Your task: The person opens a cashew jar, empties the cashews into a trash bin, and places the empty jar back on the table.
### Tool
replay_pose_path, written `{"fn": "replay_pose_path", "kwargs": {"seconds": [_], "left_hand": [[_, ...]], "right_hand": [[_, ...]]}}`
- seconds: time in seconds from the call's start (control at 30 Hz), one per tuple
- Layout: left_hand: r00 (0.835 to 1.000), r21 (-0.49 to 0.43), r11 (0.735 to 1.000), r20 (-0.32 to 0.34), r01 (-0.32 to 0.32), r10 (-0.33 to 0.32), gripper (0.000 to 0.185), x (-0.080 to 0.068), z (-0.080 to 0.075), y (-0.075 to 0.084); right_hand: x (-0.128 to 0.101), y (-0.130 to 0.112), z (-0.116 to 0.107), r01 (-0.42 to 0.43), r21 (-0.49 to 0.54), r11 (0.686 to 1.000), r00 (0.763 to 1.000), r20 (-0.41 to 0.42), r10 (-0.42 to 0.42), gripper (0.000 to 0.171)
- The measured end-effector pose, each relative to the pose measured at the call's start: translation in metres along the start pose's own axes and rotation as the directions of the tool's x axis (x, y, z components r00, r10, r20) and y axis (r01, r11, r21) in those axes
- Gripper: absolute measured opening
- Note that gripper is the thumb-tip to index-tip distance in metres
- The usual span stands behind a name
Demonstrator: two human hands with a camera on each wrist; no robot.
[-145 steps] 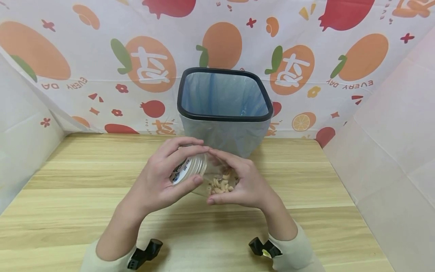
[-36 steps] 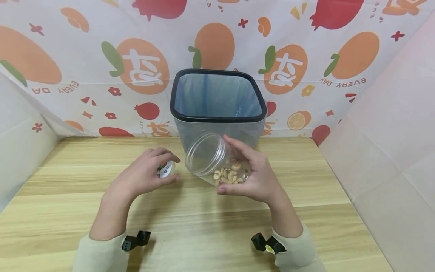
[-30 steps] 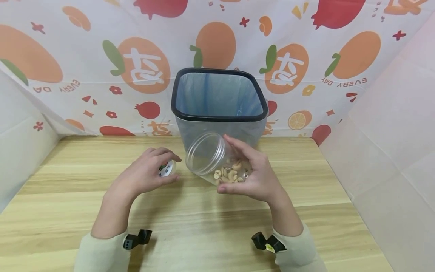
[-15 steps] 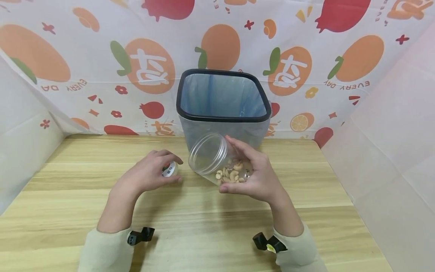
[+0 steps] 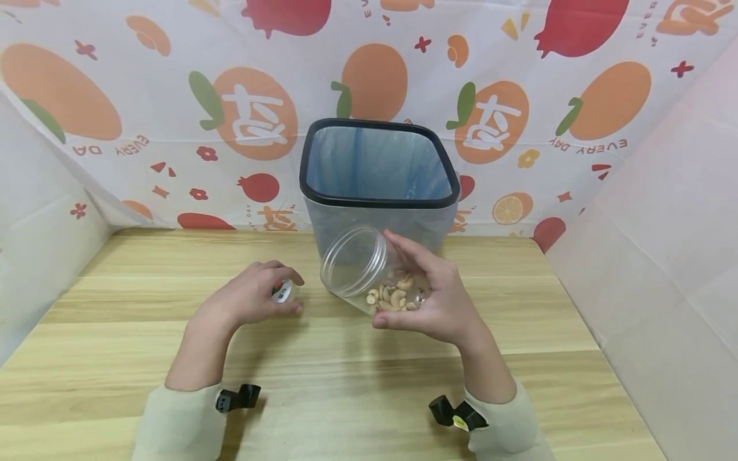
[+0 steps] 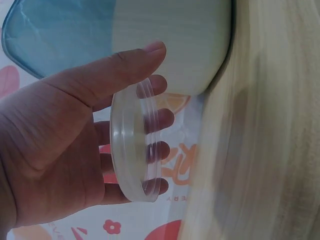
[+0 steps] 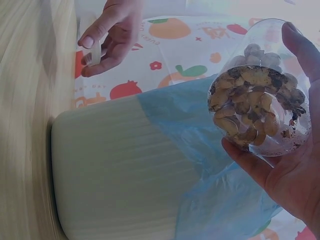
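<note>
My right hand (image 5: 438,304) grips a clear plastic jar (image 5: 369,272) with cashews in its bottom, tilted with its open mouth up and to the left, just in front of the bin. The jar (image 7: 260,92) and its nuts show close up in the right wrist view. My left hand (image 5: 250,298) holds the jar's clear round lid (image 5: 284,292) low over the table, left of the jar. In the left wrist view the lid (image 6: 135,142) stands on edge between thumb and curled fingers.
A square bin (image 5: 377,182) with a black rim and a blue liner stands at the back middle of the wooden table (image 5: 346,384). A fruit-printed cloth (image 5: 173,115) hangs behind, and white walls close in both sides.
The lid has come off the jar in my left hand and moved left and down towards the table. The right hand keeps the jar tilted in the same place.
</note>
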State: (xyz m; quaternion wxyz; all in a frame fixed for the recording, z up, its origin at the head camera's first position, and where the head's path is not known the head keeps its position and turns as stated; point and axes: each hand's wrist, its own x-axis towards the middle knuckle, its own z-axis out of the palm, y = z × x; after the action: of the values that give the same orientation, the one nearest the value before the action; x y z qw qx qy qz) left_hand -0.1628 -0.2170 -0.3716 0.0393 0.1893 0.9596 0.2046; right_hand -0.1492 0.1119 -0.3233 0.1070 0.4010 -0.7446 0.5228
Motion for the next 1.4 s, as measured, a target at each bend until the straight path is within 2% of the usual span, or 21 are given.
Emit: {"fn": "replay_pose_path", "kwargs": {"seconds": [0.17,0.5,0.67,0.87,1.2,1.4], "left_hand": [[1.0,0.003,1.0,0.011,0.005,-0.006,0.042,0.001,0.001,-0.005],[0.997,-0.011,0.998,0.056,0.061,-0.06,0.045,0.003,0.006,-0.011],[0.996,-0.006,0.998,0.061,0.058,-0.057,0.046,0.005,0.009,-0.016],[0.994,0.014,0.996,0.067,0.083,-0.084,0.044,0.006,0.014,-0.022],[0.989,-0.01,0.994,0.101,0.107,-0.106,0.041,0.007,0.02,-0.025],[0.987,-0.002,0.992,0.092,0.13,-0.129,0.04,0.007,0.023,-0.025]], "right_hand": [[0.0,0.0,0.0,-0.002,-0.004,1.0,1.0,-0.001,0.002,0.1],[0.0,-0.002,0.0,0.007,-0.013,1.0,1.0,-0.003,-0.007,0.097],[0.001,-0.001,0.0,0.024,-0.013,1.0,1.0,-0.001,-0.024,0.097],[0.001,0.001,0.001,0.03,0.001,1.0,1.0,0.008,-0.03,0.1],[0.0,0.002,0.001,0.021,-0.001,1.0,1.0,0.007,-0.021,0.099],[0.001,0.001,0.001,0.022,0.0,1.0,1.0,0.01,-0.022,0.099]]}}
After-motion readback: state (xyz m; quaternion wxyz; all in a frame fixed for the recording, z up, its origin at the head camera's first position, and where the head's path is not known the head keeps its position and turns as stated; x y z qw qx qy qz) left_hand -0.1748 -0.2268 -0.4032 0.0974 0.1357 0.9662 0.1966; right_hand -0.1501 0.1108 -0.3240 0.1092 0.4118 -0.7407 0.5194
